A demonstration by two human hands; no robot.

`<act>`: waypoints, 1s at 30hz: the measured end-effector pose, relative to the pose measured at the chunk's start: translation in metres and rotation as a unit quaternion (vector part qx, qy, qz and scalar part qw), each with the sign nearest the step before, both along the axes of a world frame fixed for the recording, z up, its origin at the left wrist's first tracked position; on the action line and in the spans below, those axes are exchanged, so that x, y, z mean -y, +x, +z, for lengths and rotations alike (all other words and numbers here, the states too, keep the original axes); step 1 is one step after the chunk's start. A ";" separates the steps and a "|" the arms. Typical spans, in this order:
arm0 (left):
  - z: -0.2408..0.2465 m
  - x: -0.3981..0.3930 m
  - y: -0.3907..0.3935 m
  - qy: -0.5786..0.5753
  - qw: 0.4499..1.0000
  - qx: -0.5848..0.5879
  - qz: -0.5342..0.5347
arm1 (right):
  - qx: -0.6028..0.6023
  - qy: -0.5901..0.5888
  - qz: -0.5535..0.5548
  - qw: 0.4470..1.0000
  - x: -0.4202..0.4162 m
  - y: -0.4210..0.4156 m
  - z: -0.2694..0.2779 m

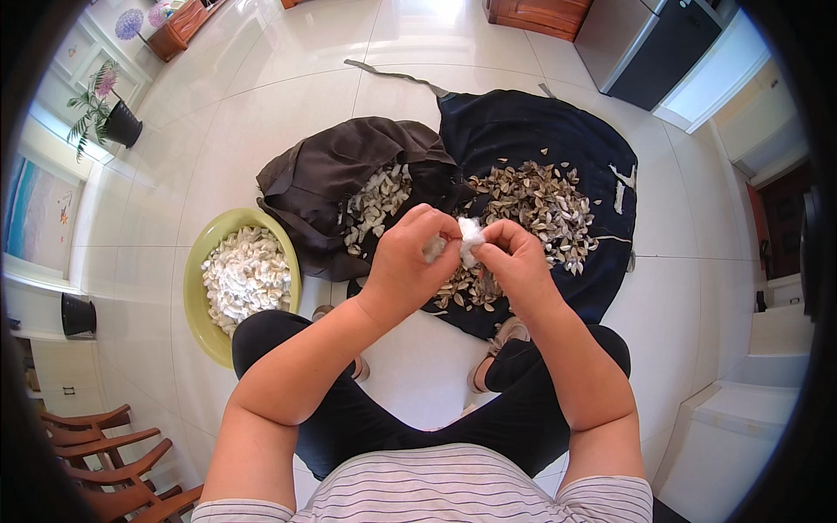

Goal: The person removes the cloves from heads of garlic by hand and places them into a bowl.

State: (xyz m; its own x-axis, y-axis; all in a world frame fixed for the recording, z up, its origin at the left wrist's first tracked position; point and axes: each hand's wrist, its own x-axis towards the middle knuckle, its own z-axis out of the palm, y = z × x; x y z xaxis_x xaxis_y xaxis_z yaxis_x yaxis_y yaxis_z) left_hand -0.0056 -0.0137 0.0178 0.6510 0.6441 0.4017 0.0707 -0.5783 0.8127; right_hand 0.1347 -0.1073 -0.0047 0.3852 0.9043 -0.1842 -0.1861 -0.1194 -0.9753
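Observation:
White cotton fluff (470,240) is pinched between the fingertips of my left hand (418,252) and my right hand (516,258), which nearly meet. A paler tuft shows within my left hand's curled fingers. Below and beyond my hands, dry brown husks (523,196) lie heaped on a dark blue cloth (536,124). At the left of it a dark brown cloth sack (314,170) gapes, with pale cotton bolls (379,196) inside. A green plastic basin (193,287) full of white cotton (248,278) stands beside my left knee.
Pale floor tiles (667,196) surround the cloths. My feet are on the floor close to the blue cloth's near edge. Wooden chairs (118,471) stand at the lower left, a potted plant (123,124) at the upper left, and a fridge (644,49) at the upper right.

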 end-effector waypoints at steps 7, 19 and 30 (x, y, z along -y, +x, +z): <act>-0.004 -0.004 0.000 -0.006 1.000 0.001 -0.002 | -0.052 -0.003 -0.059 0.997 -0.001 0.010 0.004; -0.013 -0.004 -0.003 -0.023 0.991 -0.131 -0.020 | -0.167 0.028 -0.113 0.979 0.000 0.018 0.010; -0.012 -0.006 -0.001 -0.163 0.982 -0.077 -0.052 | -0.165 0.006 -0.056 0.985 0.001 0.013 0.013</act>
